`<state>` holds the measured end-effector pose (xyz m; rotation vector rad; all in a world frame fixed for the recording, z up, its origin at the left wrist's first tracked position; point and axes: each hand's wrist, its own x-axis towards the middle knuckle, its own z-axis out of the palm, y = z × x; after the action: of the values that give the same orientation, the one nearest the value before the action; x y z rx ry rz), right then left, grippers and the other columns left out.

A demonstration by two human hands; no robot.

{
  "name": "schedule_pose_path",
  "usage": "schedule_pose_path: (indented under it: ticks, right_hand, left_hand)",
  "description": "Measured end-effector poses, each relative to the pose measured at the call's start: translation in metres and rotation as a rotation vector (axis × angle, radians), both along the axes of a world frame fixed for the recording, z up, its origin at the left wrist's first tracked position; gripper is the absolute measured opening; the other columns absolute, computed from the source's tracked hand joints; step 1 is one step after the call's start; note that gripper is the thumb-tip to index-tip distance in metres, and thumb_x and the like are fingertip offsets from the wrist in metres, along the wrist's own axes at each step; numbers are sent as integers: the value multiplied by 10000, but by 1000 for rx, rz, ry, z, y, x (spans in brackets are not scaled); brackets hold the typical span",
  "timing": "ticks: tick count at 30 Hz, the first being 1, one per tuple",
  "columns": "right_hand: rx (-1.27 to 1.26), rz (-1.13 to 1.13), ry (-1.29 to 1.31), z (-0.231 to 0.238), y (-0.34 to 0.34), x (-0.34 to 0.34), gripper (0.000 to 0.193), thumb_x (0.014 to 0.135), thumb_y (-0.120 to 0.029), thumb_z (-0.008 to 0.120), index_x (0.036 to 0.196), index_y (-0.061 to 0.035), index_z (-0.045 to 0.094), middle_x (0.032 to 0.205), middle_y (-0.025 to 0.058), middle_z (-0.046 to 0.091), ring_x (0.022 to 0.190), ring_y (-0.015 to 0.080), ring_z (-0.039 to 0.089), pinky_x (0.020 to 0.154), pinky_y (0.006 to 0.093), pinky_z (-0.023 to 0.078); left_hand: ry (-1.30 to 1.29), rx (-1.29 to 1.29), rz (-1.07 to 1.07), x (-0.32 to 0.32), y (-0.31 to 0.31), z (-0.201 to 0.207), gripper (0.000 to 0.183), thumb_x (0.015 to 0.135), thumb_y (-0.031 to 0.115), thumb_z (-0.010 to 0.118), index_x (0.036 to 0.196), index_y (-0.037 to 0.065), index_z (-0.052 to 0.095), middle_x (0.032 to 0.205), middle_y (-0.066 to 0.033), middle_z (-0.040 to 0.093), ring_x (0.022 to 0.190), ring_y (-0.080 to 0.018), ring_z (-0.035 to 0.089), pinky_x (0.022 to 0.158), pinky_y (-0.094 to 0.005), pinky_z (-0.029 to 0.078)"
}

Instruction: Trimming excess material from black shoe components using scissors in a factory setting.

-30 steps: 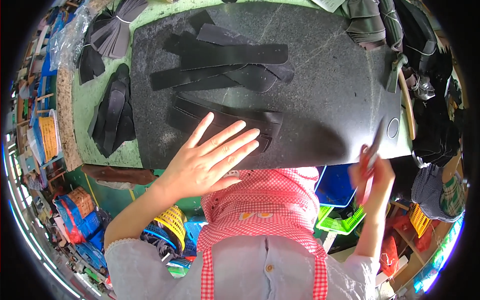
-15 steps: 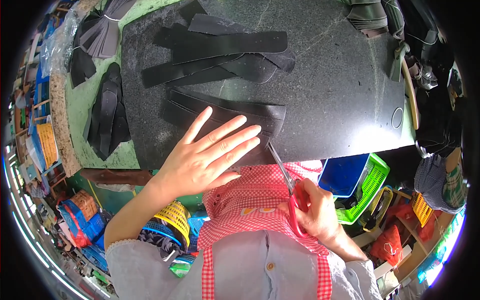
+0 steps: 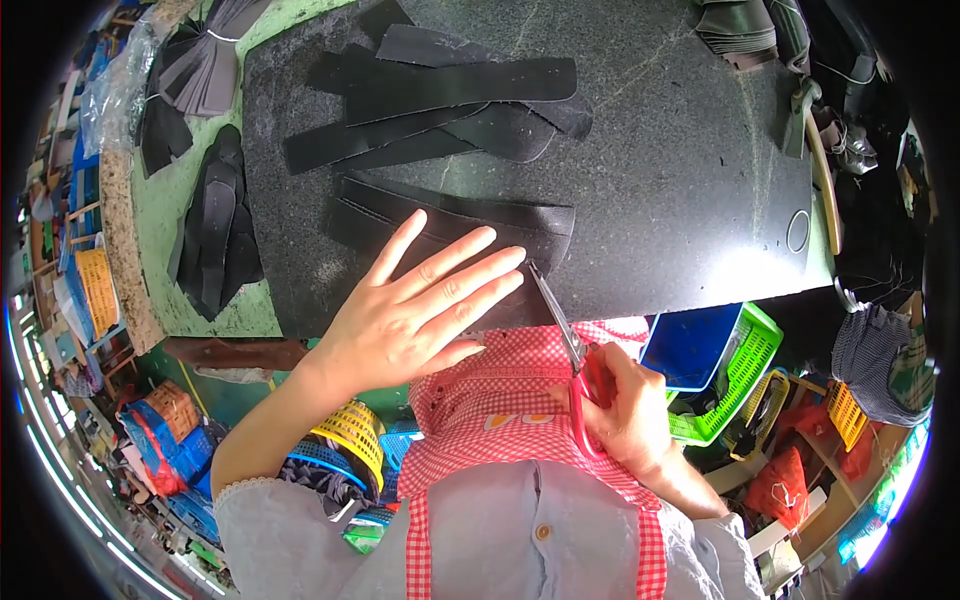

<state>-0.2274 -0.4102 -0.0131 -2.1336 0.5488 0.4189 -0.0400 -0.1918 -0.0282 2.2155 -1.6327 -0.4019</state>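
My left hand lies flat with fingers spread, pressing on black leather-like strips near the table's front edge. In my right hand is a pair of red-handled scissors, gripped by the handles. The blade tips reach the strips, just beside the fingertips of my left hand. Whether the blades are apart at the tips is too small to tell. Farther back on the dark work surface, more black strips lie in an overlapping heap.
At the left a bundle of black pieces and a tied grey bundle rest on the green tabletop. More stacked pieces sit at the back right. Below the table edge stand a green basket, a blue bin and a yellow basket.
My right hand and the scissors have shifted slightly up and left, bringing the blade tips closer to my left fingertips. My left hand has barely moved.
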Motion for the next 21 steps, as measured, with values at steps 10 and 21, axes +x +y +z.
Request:
schedule_pose_path:
  ticks: [10,21]
  right_hand:
    - [316,-154,35,-1,-18,-7,376,885,-263,821,915,11,565,614,82,524,550,104,472,523,301,420]
    - [46,20,-72,1,-11,4,492,819,-382,870,909,6,580,614,106,580,514,217,600,518,338,495]
  left_hand:
    - [14,-14,5,0,2,1,757,765,335,794,1454,128,558,1549,-20,506,1466,-251,433,1222,-643,214]
    - [0,-15,-1,1,0,1,748,772,343,787,1448,117,562,1544,-33,510,1463,-263,434,1221,-643,210]
